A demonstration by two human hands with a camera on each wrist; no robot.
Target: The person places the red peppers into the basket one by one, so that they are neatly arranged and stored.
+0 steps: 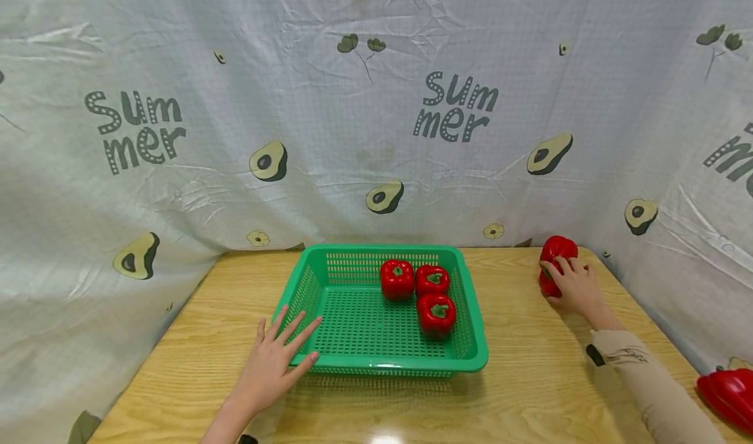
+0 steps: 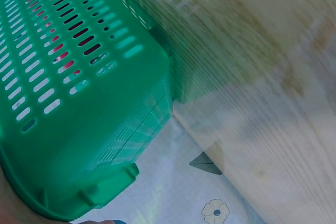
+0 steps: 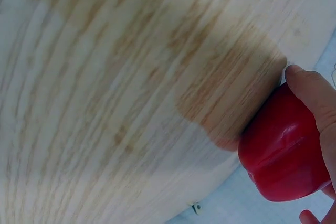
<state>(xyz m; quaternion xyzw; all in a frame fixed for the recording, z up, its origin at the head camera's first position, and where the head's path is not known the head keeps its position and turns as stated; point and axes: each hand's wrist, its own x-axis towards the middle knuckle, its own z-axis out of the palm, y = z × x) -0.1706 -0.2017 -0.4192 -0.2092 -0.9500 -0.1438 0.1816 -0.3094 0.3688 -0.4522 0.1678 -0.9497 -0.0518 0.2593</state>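
Observation:
A green perforated plastic basket (image 1: 385, 363) stands on the table with three red bell peppers inside, one of them a front red bell pepper (image 1: 436, 316), all toward its right side. My left hand (image 1: 270, 365) lies with fingers spread at the basket's front left corner. At the far right of the table, my right hand (image 1: 576, 291) grips a red bell pepper (image 3: 283, 148), with thumb and fingers on opposite sides of it. Another red bell pepper (image 1: 559, 246) sits just behind that one, partly hidden by the hand.
The wooden table (image 1: 518, 365) meets a pale printed curtain (image 1: 329, 117) at the back and sides. Beyond the table's right edge, a red pepper-shaped object (image 1: 729, 395) is partly cut off by the frame.

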